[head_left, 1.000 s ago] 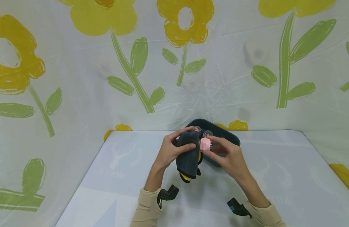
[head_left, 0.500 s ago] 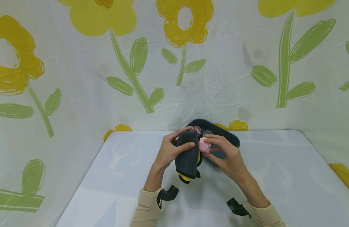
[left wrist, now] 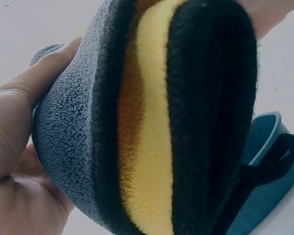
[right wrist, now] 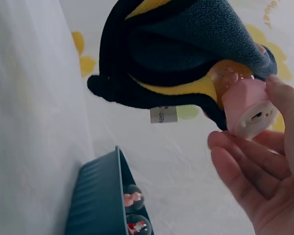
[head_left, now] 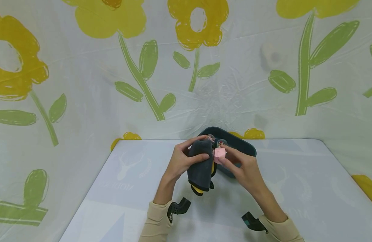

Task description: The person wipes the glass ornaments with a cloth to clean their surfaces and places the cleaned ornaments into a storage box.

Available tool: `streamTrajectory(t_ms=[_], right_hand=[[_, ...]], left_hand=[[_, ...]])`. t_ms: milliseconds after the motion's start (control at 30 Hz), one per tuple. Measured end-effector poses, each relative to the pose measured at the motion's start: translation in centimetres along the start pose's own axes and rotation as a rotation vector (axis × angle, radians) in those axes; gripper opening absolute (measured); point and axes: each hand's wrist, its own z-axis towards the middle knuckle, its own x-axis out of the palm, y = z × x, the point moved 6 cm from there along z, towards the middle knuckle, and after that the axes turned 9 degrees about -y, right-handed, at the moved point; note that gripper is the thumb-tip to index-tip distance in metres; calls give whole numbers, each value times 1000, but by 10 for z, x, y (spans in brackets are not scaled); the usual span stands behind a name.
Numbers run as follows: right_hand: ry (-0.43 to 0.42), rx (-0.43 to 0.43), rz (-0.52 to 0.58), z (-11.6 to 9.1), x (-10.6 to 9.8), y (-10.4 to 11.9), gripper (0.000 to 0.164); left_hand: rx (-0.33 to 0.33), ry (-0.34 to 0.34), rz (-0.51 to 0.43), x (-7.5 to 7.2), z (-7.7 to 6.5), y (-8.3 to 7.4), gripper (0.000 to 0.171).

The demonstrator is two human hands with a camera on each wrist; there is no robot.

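My left hand (head_left: 183,158) grips a folded grey and yellow microfiber cloth (head_left: 199,164) with black edging, its thumb across the grey face. The cloth's layered folds (left wrist: 154,117) hang close in the left wrist view. By its pink faceted base, my right hand (head_left: 245,164) pinches a small snow globe (right wrist: 246,100) between thumb and fingers. The globe's clear dome is tucked into the cloth, partly covered by a fold. Its pale underside (right wrist: 257,119), with a small dark slot, faces the right wrist camera.
Behind the hands a dark teal basket (head_left: 249,148) stands on the white table (head_left: 128,201). Two more snow globes show inside it, one with a pink figure (right wrist: 133,198) and one with a red and white figure (right wrist: 138,226). A flower-printed sheet (head_left: 234,94) hangs behind.
The pink base has turned between my right fingers, showing different facets, and those fingers have shifted slightly around it. The left hand and cloth stay nearly in place.
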Motion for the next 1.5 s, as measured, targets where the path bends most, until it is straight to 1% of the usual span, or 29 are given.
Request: streamTrajectory(t_ms=[100,200,333,433,567,700,767,867,933,1067,1200,1300,1400,1500], right_hand=[[7,75,-20,-2,1,-4,35],[14,119,-21,-3,2,-5,31],[25,141,-1,-3,4,-5,32],[30,139,20,-3,4,-4,37],[7,61,32,-1,2,0,49],[-19,-67,70,1,0,6,61],[-28,-132,91,2,-1,10,64],[-37,-204,102,3,-1,16,66],[-38,-227,98,3,-1,18,66],[-36,-248,90,3,0,19,65],[-33,-253,78,3,0,19,67],[-33,-237,48,3,-1,17,69],[-28,-185,16,3,-2,13,66],[-29,-106,-9,1,-2,8,56]], left_hand=[[9,11,-3,1,0,-1,53],[12,16,-9,2,0,-2,53],[10,14,-8,1,-1,-2,53],[3,10,-5,1,-1,-1,54],[-11,1,-9,-1,-1,0,53],[-21,-9,-27,-2,-1,1,53],[-22,-12,-34,-3,-1,1,53],[-18,-16,-34,-3,-1,1,52],[-14,-20,-33,-3,-1,1,52],[-14,-26,-31,-3,-1,2,51],[-18,-30,-25,-3,-1,2,52],[-19,-30,-19,-3,0,3,52],[-21,-23,-24,-2,0,3,52],[-16,-11,-25,0,0,2,52]])
